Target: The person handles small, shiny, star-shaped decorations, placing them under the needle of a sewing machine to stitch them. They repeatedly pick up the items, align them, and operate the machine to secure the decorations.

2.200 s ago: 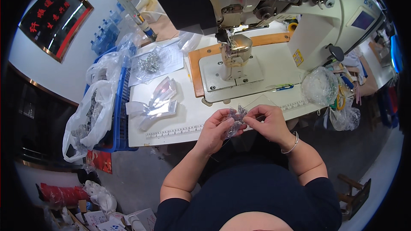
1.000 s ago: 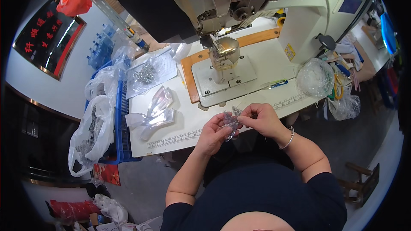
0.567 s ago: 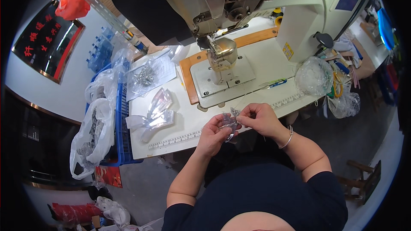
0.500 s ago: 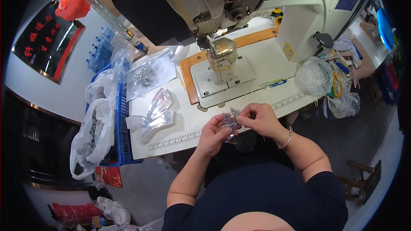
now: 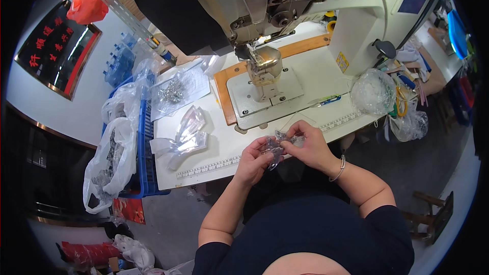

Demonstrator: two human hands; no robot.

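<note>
At the table's front edge, my left hand (image 5: 249, 163) is closed on a small, shiny grey see-through plastic piece (image 5: 273, 145), which looks crumpled or folded. My right hand (image 5: 311, 148) pinches the same piece at its right end with thumb and forefinger; its exact shape is partly hidden by the fingers. Both hands are close together over a measuring tape (image 5: 214, 166) fixed along the edge. Beyond them stands a white sewing machine (image 5: 361, 30), with a metal plate (image 5: 242, 94) under its presser foot. Clear plastic strips (image 5: 186, 145) lie on the table to the left.
Small silvery metal parts (image 5: 171, 90) are heaped on a clear bag at the far left. Beside the table stands a blue basket (image 5: 146, 147) with a white plastic bag (image 5: 122, 130). Blue-handled snips (image 5: 331, 100), a round clear bundle (image 5: 373, 91) and yellow-handled scissors (image 5: 402, 103) lie to the right.
My right hand has shifted slightly and turned, its thumb and fingers pressing further over the plastic piece. The left hand has barely moved and keeps its hold.
</note>
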